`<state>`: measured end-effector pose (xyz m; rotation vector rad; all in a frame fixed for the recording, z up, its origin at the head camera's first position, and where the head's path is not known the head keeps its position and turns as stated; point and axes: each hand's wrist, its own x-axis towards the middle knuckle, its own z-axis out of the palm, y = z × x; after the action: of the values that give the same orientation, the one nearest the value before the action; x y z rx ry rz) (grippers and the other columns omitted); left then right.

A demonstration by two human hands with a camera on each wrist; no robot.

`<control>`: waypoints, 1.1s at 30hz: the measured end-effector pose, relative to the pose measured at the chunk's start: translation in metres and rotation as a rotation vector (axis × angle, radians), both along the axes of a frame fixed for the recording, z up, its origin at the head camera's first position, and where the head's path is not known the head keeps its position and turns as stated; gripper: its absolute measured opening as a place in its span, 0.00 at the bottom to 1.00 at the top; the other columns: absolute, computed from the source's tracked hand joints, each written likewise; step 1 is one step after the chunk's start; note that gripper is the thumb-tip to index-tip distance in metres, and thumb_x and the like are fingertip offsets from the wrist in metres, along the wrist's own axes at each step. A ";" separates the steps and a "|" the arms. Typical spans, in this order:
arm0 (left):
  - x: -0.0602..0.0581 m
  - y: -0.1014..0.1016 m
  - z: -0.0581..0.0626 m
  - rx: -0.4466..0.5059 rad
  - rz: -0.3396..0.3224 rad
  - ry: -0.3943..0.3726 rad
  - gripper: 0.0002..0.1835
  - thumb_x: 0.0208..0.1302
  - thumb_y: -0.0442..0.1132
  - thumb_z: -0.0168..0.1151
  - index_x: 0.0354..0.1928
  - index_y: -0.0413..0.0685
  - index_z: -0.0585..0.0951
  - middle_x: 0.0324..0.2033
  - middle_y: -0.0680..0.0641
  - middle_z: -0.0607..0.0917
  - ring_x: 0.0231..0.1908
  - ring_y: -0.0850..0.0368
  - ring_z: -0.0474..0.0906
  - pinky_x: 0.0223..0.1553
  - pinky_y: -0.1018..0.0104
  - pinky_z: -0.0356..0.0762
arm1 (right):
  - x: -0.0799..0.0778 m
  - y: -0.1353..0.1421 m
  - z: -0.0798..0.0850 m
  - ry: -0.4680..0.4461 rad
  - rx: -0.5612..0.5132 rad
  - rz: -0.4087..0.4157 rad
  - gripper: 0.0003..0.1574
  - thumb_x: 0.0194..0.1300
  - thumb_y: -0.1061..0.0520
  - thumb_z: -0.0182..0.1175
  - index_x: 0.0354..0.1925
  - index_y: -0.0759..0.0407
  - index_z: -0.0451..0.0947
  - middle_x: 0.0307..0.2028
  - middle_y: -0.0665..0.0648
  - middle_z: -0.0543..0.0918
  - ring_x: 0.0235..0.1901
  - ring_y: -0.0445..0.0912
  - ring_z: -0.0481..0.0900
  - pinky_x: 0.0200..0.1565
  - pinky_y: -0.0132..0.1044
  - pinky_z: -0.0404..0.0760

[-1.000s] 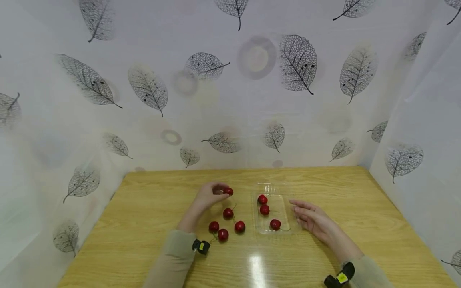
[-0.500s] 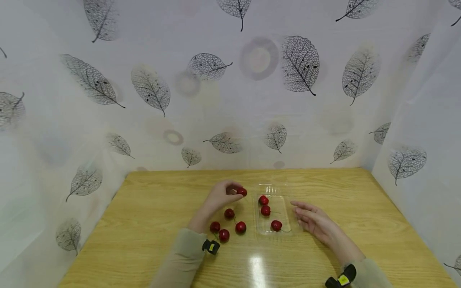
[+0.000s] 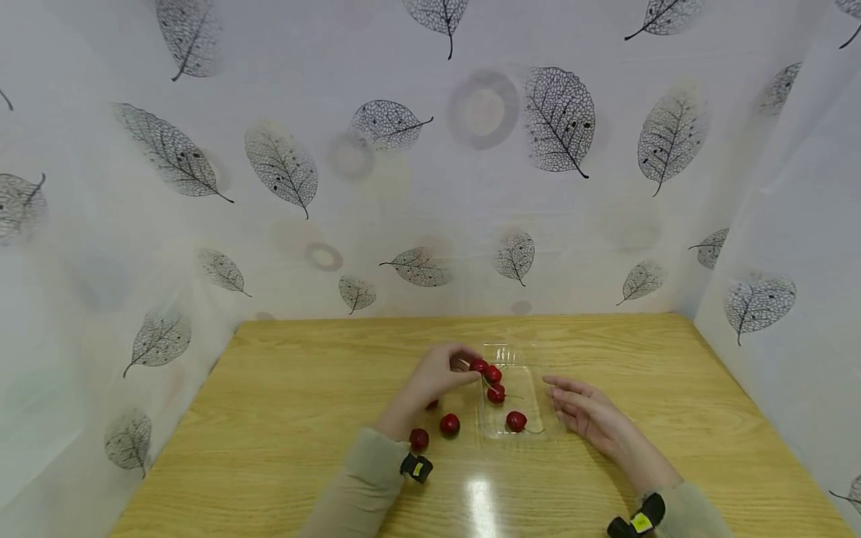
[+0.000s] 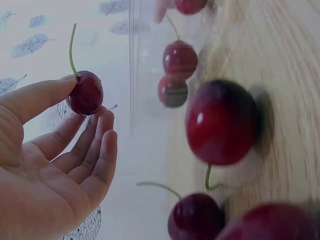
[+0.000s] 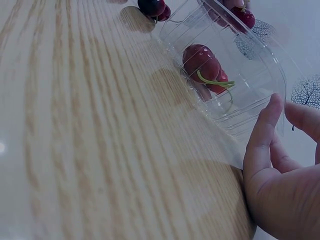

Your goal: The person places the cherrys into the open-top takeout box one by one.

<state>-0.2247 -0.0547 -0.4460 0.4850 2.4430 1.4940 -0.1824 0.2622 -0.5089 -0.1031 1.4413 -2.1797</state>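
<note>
My left hand pinches a dark red cherry between thumb and fingertips, its green stem pointing up in the left wrist view. In the head view that cherry is at the left rim of a clear plastic box. Three cherries lie inside the box: two touching near the back left, one cherry toward the front. At the box's right side, my right hand holds the rim, which runs between thumb and finger in the right wrist view.
Loose cherries lie on the wooden table left of the box, among them a cherry and another cherry. The left forearm partly covers the others. A leaf-patterned sheet hangs behind and at both sides.
My left hand has carried the cherry rightward from the table to the box's left rim. Its forearm now covers some of the loose cherries. The right hand stays at the box.
</note>
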 end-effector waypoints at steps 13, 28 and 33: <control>0.009 0.031 0.000 0.006 -0.056 0.017 0.15 0.66 0.33 0.74 0.54 0.42 0.87 0.47 0.41 0.90 0.44 0.54 0.86 0.43 0.72 0.83 | 0.000 0.000 0.001 0.010 -0.025 0.009 0.20 0.84 0.61 0.51 0.55 0.41 0.85 0.50 0.43 0.89 0.46 0.33 0.87 0.49 0.26 0.86; 0.017 0.050 -0.009 -0.037 -0.140 0.060 0.16 0.60 0.29 0.77 0.51 0.41 0.87 0.43 0.43 0.91 0.39 0.62 0.85 0.43 0.76 0.82 | -0.001 -0.001 0.000 0.004 -0.005 0.004 0.20 0.84 0.61 0.50 0.54 0.40 0.85 0.49 0.41 0.90 0.47 0.33 0.87 0.49 0.25 0.86; 0.018 0.054 -0.013 -0.053 -0.148 0.064 0.16 0.59 0.28 0.77 0.49 0.42 0.87 0.42 0.44 0.90 0.38 0.64 0.83 0.42 0.77 0.81 | -0.001 -0.001 0.002 -0.002 0.002 0.000 0.19 0.84 0.60 0.51 0.54 0.40 0.85 0.49 0.41 0.90 0.47 0.33 0.86 0.49 0.26 0.86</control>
<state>-0.2071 -0.0008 -0.4587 0.6966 2.4281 1.3716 -0.1835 0.2609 -0.5074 -0.1003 1.4421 -2.1775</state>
